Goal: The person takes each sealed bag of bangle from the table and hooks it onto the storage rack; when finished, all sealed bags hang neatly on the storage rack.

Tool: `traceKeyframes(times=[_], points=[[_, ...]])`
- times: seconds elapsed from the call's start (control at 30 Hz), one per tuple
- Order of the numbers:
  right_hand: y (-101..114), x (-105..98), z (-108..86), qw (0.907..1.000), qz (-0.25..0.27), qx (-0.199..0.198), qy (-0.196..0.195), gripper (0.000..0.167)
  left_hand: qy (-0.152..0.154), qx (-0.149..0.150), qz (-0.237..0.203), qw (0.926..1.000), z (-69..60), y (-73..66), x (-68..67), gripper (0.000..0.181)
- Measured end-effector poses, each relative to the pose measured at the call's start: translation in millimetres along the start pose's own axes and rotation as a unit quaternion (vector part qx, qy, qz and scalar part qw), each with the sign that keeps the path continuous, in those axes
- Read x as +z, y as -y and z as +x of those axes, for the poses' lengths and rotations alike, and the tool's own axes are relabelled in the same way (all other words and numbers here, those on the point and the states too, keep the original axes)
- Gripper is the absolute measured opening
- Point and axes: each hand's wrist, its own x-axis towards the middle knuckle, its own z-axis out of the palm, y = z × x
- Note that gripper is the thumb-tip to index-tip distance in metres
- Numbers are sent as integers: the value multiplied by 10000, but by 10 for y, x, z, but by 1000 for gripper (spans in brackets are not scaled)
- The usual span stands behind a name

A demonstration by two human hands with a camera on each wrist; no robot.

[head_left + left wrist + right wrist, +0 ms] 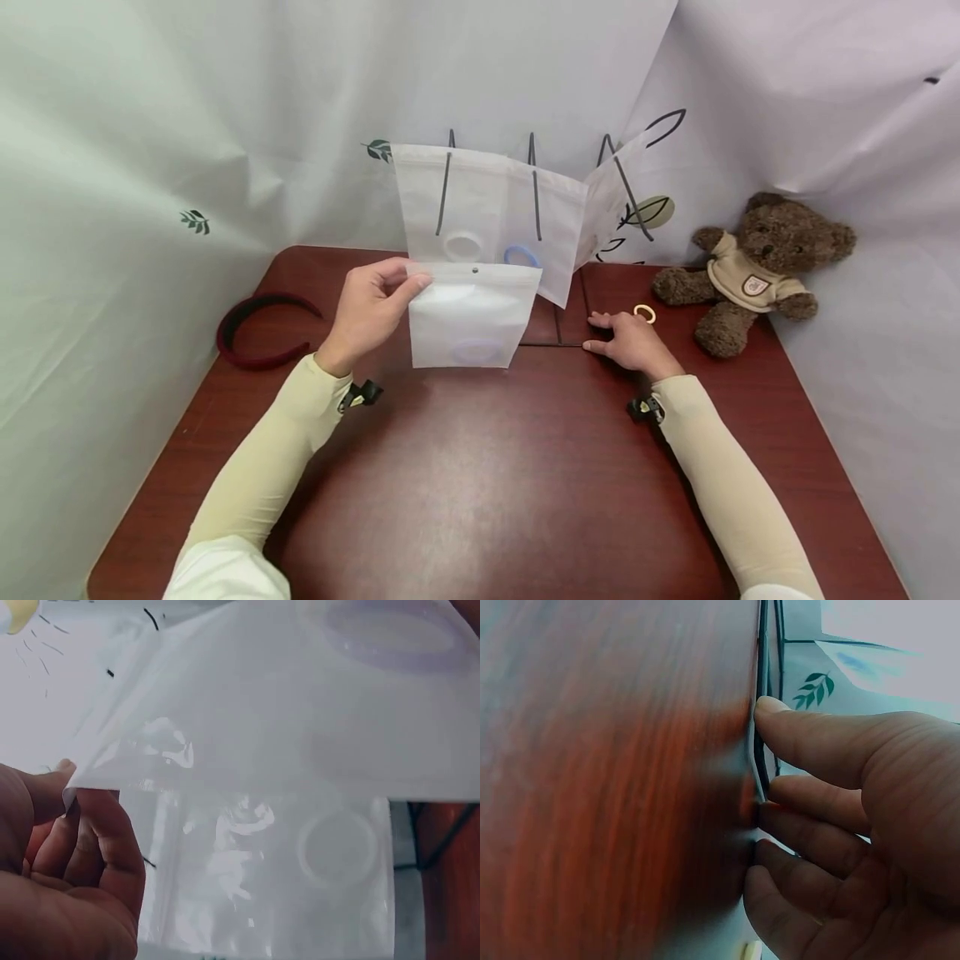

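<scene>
My left hand point(367, 312) pinches the upper left corner of a translucent white zip bag point(438, 333) between thumb and fingers. The bag has a small hole in its top strip, and a purple ring point(480, 350) shows faintly inside. Behind it a black wire rack point(537, 208) carries more bags on its prongs: one bag point(427, 196) with a whitish ring point(462, 236), one point(558, 225) with a blue ring point(517, 252), and another point(600, 208) turned nearly edge-on. At the rack's front right base corner, my right hand point(630, 340) touches the rod with thumb and fingertips.
A yellowish ring point(644, 314) lies just beyond the right hand. The brown teddy bear point(757, 267) sits at the table's back right, and a dark red headband point(262, 360) lies at the left. White curtains point(150, 167) enclose the reddish-brown table point(480, 483).
</scene>
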Motion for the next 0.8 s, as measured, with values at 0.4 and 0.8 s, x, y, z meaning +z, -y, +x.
traceKeyframes(times=[0.4,0.8], points=[[4,32,-6,9999,-9,-56,-101,60,-508,321,-610,9963,151,-154,398,14],[30,19,-10,10000,-52,-27,-69,61,-1090,439,-1217,9856,259,-177,768,16]])
